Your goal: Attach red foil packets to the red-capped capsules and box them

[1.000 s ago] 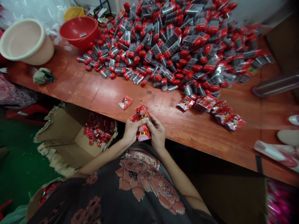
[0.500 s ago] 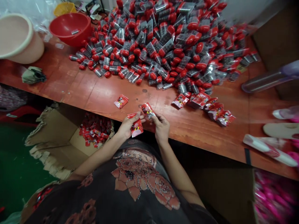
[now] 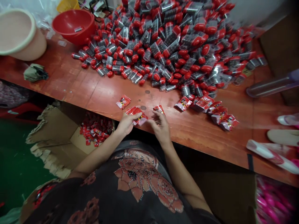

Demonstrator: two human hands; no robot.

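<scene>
My left hand (image 3: 127, 123) is closed on a few flat, shiny red printed packets (image 3: 136, 114), fanned out with the thumb on top, at the table's front edge. Just right of it is my right hand (image 3: 162, 127), its thumb stretched towards those packets. Another red packet (image 3: 159, 109) shows behind the right fingers and looks held by them, though the fingers hide the grip. A small red packet (image 3: 123, 101) lies on the table beyond my left hand. To the right sits a row of stacked red packets (image 3: 205, 104).
A large heap of clear tubes with red caps (image 3: 161, 46) covers the table's back. At left stand a red bowl (image 3: 73, 23), a cream bucket (image 3: 35, 40) and a crumpled cloth (image 3: 35, 73). Below the edge, a torn cardboard box (image 3: 58, 133) holds red packets. Purple-capped tube (image 3: 271, 87) at right.
My right hand has opened its thumb and turned, its packet now further right behind the fingers. My left hand's packets have been raised and tilted over the table edge.
</scene>
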